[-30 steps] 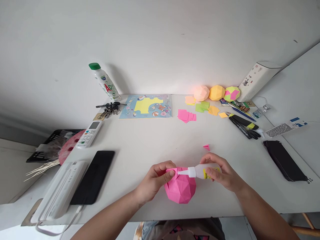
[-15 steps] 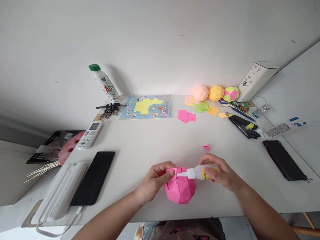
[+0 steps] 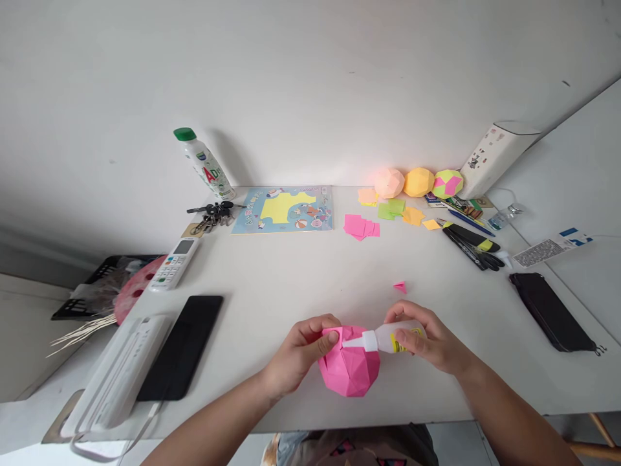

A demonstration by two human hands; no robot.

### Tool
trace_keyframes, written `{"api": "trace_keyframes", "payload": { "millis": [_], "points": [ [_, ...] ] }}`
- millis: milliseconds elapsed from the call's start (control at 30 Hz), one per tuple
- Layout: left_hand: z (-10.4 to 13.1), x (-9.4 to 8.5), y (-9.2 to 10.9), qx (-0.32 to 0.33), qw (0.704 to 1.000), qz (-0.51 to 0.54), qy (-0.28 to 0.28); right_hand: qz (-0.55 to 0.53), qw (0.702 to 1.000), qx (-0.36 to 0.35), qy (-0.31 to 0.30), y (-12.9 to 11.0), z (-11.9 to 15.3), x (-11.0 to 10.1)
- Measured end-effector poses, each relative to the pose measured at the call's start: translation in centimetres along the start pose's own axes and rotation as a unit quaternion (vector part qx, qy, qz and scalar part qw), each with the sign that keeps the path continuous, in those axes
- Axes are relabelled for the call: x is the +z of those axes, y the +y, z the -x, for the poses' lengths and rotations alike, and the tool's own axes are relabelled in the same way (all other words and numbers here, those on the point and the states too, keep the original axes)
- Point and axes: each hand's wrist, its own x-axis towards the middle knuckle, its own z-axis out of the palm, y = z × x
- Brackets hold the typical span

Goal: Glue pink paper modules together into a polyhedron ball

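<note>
A faceted pink paper ball [image 3: 350, 370] is near the front edge of the white table. My left hand [image 3: 303, 349] pinches its upper left part between thumb and fingers. In my right hand [image 3: 423, 335] is a small glue bottle [image 3: 385, 338] with a white nozzle and a yellow label. The bottle lies nearly level, its nozzle pointing left with the tip at the ball's upper face. Whether glue comes out cannot be made out. A small folded pink paper piece [image 3: 400, 287] lies beyond my right hand.
Pink paper squares [image 3: 361, 226], three faceted balls [image 3: 419, 182] and a blue sheet [image 3: 310, 220] are at the back. Pens and scissors [image 3: 473, 249] and a black pouch [image 3: 550, 310] lie right. A phone [image 3: 182, 346], remote [image 3: 173, 264] and bottle [image 3: 208, 168] stand or lie left.
The glue bottle's tip has shifted slightly left and down over the pink ball, with my right hand around the bottle. My left hand keeps its hold.
</note>
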Motion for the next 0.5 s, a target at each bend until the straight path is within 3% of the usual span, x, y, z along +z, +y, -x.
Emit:
{"api": "trace_keyframes", "payload": {
  "millis": [500],
  "points": [
    [0.02,0.13,0.14,-0.003,1.000,-0.007,-0.004,-0.017,0.999,0.045,0.002,-0.18,-0.01,0.05]
  ]
}}
